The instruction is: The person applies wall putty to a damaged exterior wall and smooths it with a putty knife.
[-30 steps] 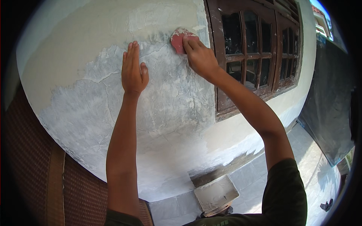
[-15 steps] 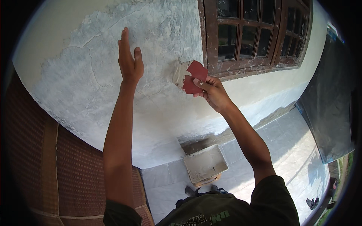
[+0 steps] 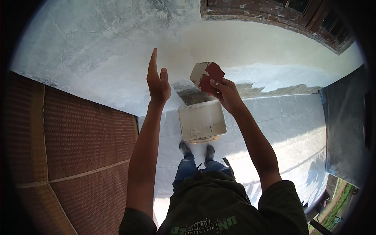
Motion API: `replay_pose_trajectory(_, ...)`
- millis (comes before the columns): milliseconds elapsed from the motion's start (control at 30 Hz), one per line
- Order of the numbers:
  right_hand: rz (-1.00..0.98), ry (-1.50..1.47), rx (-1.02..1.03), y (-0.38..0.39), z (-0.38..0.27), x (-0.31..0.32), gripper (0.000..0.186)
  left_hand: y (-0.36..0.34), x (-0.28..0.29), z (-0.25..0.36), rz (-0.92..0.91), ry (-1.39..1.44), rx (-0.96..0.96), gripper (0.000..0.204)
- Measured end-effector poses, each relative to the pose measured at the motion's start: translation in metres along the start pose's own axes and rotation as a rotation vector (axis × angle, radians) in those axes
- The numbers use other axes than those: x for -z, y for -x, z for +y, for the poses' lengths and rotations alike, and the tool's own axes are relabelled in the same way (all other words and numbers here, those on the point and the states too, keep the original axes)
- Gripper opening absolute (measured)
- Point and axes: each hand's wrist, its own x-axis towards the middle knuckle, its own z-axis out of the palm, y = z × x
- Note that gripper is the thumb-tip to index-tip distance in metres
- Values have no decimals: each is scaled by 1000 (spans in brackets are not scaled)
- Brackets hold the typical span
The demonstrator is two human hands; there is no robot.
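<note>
My right hand (image 3: 226,93) grips a flat red putty scraper (image 3: 213,74), thumb on its face. Pale putty coats the scraper's left side. My left hand (image 3: 158,84) is raised with straight fingers and the thumb apart, and it holds nothing. It is in front of the wall (image 3: 117,51), which is patchy with grey-white skim coat; I cannot tell whether it touches. Below both hands, a rectangular tub (image 3: 203,119) with pale putty inside stands by my feet.
A brown wooden window (image 3: 258,13) is set in the wall at upper right. Brown woven panels (image 3: 86,141) stand along the left. Grey tiles (image 3: 270,113) cover the floor, sunlit at right. A dark sheet (image 3: 346,117) hangs at the far right.
My view has tilted down, so the window sits higher and the tub and my feet show more. The scraper, near the wall by the window before, is now held above the tub.
</note>
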Motion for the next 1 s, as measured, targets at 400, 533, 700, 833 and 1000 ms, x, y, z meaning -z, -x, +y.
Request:
replay_pose_trajectory(400,95,2,-155,13,120,80,28,150,-40,-20,-144,15,378,63)
replay_pose_trajectory(533,115,12,-186,9,152,91,26,175,-43,-29,-196,31,484,61)
replay_pose_trajectory(700,105,569,-67,9,209,114,21,204,-46,-51,-217,49,597,57)
replay_pose_trajectory(833,6,1132,-87,17,255,128,26,237,-45,-67,-217,70,705,56)
replay_pose_trajectory(1000,-135,1434,62,33,324,154,26,280,-45,-80,-242,20,757,55)
